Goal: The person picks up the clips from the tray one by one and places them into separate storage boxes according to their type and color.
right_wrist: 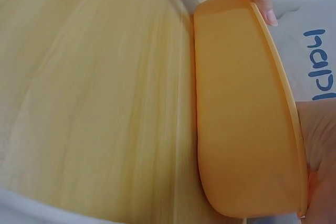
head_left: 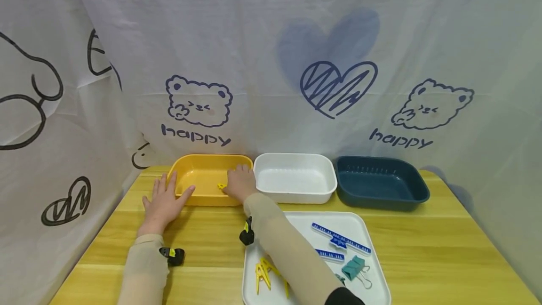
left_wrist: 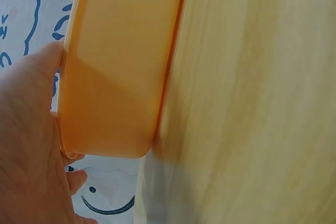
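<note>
A yellow bin (head_left: 203, 200) stands at the left of a row of three. My left hand (head_left: 163, 208) rests on its front left corner, fingers spread and thumb along the rim; the left wrist view shows that hand (left_wrist: 31, 129) against the bin's edge. Inside the bin's right end, my right hand (head_left: 242, 183) pinches a small yellow clip (head_left: 221, 186), most of which its fingers hide. The right wrist view shows only the bin's outer wall (right_wrist: 241, 103) and part of that hand (right_wrist: 317, 145), not the clip.
Beside the yellow bin stand a white bin (head_left: 296, 196) and a dark blue bin (head_left: 381, 199). Nearer, a white tray (head_left: 378, 291) bears yellow clips (head_left: 262, 276), blue ruler-like strips (head_left: 343, 239) and a teal binder clip (head_left: 353, 267). My right forearm crosses above it. A printed cloth (head_left: 262, 107) hangs behind.
</note>
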Action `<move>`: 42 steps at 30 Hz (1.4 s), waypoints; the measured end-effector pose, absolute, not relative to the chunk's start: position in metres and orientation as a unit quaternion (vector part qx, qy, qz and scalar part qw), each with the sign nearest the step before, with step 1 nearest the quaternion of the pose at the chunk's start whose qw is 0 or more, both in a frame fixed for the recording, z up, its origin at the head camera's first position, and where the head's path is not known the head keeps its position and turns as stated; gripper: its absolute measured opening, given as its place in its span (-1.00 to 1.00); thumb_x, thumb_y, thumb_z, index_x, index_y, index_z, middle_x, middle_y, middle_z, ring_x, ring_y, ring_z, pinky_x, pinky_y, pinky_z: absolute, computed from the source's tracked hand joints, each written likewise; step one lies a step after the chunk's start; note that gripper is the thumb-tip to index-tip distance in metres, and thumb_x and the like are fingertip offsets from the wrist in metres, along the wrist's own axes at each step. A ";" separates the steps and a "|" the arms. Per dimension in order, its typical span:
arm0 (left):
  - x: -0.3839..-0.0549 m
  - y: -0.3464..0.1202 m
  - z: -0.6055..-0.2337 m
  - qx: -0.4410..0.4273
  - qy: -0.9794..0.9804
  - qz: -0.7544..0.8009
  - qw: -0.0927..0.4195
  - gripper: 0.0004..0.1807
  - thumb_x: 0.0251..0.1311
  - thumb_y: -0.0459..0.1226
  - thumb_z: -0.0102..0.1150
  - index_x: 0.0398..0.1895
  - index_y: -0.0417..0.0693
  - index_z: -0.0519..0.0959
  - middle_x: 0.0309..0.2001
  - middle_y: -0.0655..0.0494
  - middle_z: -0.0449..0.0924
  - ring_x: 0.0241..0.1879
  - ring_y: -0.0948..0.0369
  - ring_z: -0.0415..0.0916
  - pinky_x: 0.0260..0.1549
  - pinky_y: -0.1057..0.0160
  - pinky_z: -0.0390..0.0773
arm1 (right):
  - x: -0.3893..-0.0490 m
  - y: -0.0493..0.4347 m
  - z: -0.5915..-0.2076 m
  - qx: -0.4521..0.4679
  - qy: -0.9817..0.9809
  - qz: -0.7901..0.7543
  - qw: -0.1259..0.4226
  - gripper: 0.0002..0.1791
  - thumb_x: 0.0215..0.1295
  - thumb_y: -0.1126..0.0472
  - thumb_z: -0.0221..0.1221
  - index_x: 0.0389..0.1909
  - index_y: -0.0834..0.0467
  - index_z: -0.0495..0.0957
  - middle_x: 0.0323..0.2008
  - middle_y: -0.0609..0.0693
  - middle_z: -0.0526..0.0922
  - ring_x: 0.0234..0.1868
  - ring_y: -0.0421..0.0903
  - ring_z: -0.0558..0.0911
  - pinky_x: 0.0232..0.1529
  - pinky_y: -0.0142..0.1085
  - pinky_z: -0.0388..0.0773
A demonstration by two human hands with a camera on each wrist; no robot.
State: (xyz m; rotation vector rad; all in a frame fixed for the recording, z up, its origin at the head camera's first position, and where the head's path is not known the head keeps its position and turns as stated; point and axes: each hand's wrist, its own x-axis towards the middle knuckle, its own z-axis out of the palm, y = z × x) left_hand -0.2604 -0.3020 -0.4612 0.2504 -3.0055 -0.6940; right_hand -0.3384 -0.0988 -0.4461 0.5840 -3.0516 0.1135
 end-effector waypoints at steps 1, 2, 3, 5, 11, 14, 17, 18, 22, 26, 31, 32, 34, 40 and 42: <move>-0.260 -0.302 -0.462 0.081 -0.971 -0.226 0.023 0.08 0.25 0.45 -0.39 0.57 -0.04 -0.32 0.54 -0.34 -0.40 0.51 -0.31 -0.48 0.22 -0.59 -0.41 | -0.338 -0.099 -0.447 0.188 -0.981 0.039 0.019 -0.40 0.23 -0.24 0.22 0.18 0.03 0.51 0.11 0.00 0.53 0.14 -0.04 0.42 0.21 -0.21 0.37; -0.260 -0.303 -0.462 0.082 -0.970 -0.226 0.024 0.08 0.25 0.45 -0.39 0.57 -0.05 -0.32 0.54 -0.34 -0.41 0.51 -0.31 -0.48 0.22 -0.59 -0.41 | -0.338 -0.099 -0.447 0.189 -0.981 0.042 0.022 -0.39 0.23 -0.25 0.22 0.18 0.03 0.50 0.11 0.01 0.53 0.13 -0.04 0.42 0.22 -0.21 0.38; -0.260 -0.303 -0.463 0.083 -0.970 -0.227 0.024 0.08 0.25 0.45 -0.39 0.57 -0.05 -0.32 0.54 -0.34 -0.41 0.51 -0.31 -0.48 0.22 -0.60 -0.41 | -0.338 -0.099 -0.448 0.190 -0.980 0.046 0.025 -0.39 0.22 -0.25 0.22 0.17 0.04 0.50 0.10 0.01 0.53 0.13 -0.03 0.42 0.22 -0.21 0.38; -0.259 -0.304 -0.463 0.084 -0.970 -0.228 0.024 0.08 0.25 0.45 -0.39 0.57 -0.07 -0.31 0.54 -0.34 -0.41 0.51 -0.31 -0.48 0.21 -0.60 -0.41 | -0.338 -0.099 -0.450 0.193 -0.979 0.056 0.028 -0.38 0.23 -0.26 0.21 0.16 0.05 0.49 0.10 0.02 0.52 0.12 -0.02 0.42 0.23 -0.20 0.40; -0.259 -0.306 -0.464 0.085 -0.969 -0.230 0.026 0.09 0.24 0.46 -0.39 0.57 -0.08 -0.30 0.54 -0.36 -0.40 0.51 -0.32 -0.47 0.21 -0.60 -0.40 | -0.337 -0.096 -0.451 0.207 -0.974 0.069 0.059 -0.40 0.28 -0.25 0.16 0.14 0.09 0.45 0.07 0.04 0.50 0.09 -0.04 0.44 0.21 -0.22 0.44; -0.259 -0.305 -0.464 0.086 -0.969 -0.229 0.022 0.09 0.24 0.46 -0.39 0.57 -0.08 -0.30 0.54 -0.35 -0.40 0.51 -0.32 -0.47 0.22 -0.60 -0.40 | -0.335 -0.093 -0.450 0.214 -0.971 0.079 0.069 -0.41 0.28 -0.24 0.17 0.12 0.11 0.45 0.04 0.04 0.49 0.06 -0.04 0.44 0.19 -0.24 0.46; -0.259 -0.304 -0.463 0.086 -0.969 -0.230 0.018 0.09 0.24 0.45 -0.39 0.57 -0.08 -0.30 0.54 -0.35 -0.40 0.51 -0.31 -0.47 0.22 -0.59 -0.41 | -0.335 -0.090 -0.448 0.222 -0.969 0.082 0.066 -0.42 0.28 -0.23 0.18 0.12 0.11 0.45 0.03 0.04 0.48 0.04 -0.05 0.43 0.18 -0.25 0.47; -0.259 -0.304 -0.463 0.086 -0.969 -0.230 0.018 0.09 0.24 0.45 -0.39 0.57 -0.08 -0.30 0.54 -0.35 -0.41 0.51 -0.31 -0.47 0.22 -0.59 -0.41 | -0.335 -0.089 -0.448 0.225 -0.969 0.081 0.064 -0.41 0.28 -0.23 0.18 0.12 0.11 0.44 0.03 0.04 0.47 0.04 -0.05 0.43 0.18 -0.25 0.46; -0.259 -0.304 -0.464 0.088 -0.969 -0.232 0.017 0.09 0.24 0.46 -0.39 0.57 -0.07 -0.31 0.54 -0.34 -0.41 0.51 -0.31 -0.48 0.23 -0.59 -0.41 | -0.335 -0.085 -0.443 0.240 -0.967 0.071 0.059 -0.41 0.29 -0.23 0.17 0.13 0.11 0.44 0.01 0.03 0.46 0.03 -0.07 0.42 0.19 -0.28 0.46; -0.260 -0.304 -0.463 0.089 -0.968 -0.234 0.016 0.09 0.24 0.46 -0.39 0.57 -0.06 -0.32 0.54 -0.34 -0.42 0.51 -0.31 -0.49 0.23 -0.59 -0.41 | -0.334 -0.078 -0.434 0.250 -0.964 0.071 0.058 -0.41 0.29 -0.22 0.17 0.16 0.09 0.44 0.07 0.02 0.47 0.10 -0.07 0.41 0.26 -0.27 0.43; -0.261 -0.303 -0.461 0.086 -0.967 -0.238 0.016 0.09 0.25 0.45 -0.38 0.57 -0.08 -0.32 0.54 -0.34 -0.44 0.51 -0.31 -0.49 0.22 -0.59 -0.42 | -0.327 -0.067 -0.420 0.262 -0.961 0.076 0.053 -0.43 0.30 -0.19 0.18 0.16 0.10 0.45 0.14 0.05 0.45 0.14 -0.04 0.38 0.28 -0.26 0.41; -0.261 -0.303 -0.461 0.086 -0.967 -0.237 0.016 0.09 0.25 0.45 -0.38 0.57 -0.07 -0.32 0.54 -0.34 -0.43 0.51 -0.31 -0.49 0.22 -0.59 -0.42 | -0.326 -0.065 -0.417 0.267 -0.959 0.074 0.053 -0.44 0.30 -0.19 0.18 0.15 0.10 0.46 0.12 0.04 0.44 0.12 -0.05 0.38 0.25 -0.27 0.42; -0.262 -0.303 -0.461 0.084 -0.968 -0.236 0.017 0.08 0.25 0.45 -0.39 0.57 -0.08 -0.31 0.54 -0.34 -0.43 0.51 -0.31 -0.48 0.22 -0.60 -0.41 | -0.324 -0.060 -0.414 0.279 -0.956 0.072 0.060 -0.46 0.30 -0.18 0.18 0.11 0.10 0.46 0.06 0.03 0.44 0.05 -0.06 0.37 0.16 -0.29 0.43; -0.263 -0.302 -0.461 0.081 -0.968 -0.235 0.019 0.09 0.25 0.45 -0.39 0.57 -0.09 -0.31 0.54 -0.35 -0.43 0.51 -0.31 -0.47 0.21 -0.60 -0.39 | -0.315 -0.047 -0.404 0.330 -0.937 0.051 0.098 -0.53 0.28 -0.18 0.21 -0.03 0.10 0.46 -0.09 0.01 0.42 -0.09 -0.07 0.34 -0.06 -0.30 0.37; -0.263 -0.302 -0.461 0.080 -0.968 -0.238 0.019 0.09 0.24 0.45 -0.38 0.57 -0.09 -0.31 0.54 -0.35 -0.43 0.51 -0.32 -0.48 0.21 -0.61 -0.39 | -0.310 -0.042 -0.400 0.344 -0.932 0.044 0.106 -0.54 0.27 -0.19 0.21 -0.07 0.10 0.45 -0.11 0.00 0.40 -0.10 -0.08 0.33 -0.08 -0.29 0.35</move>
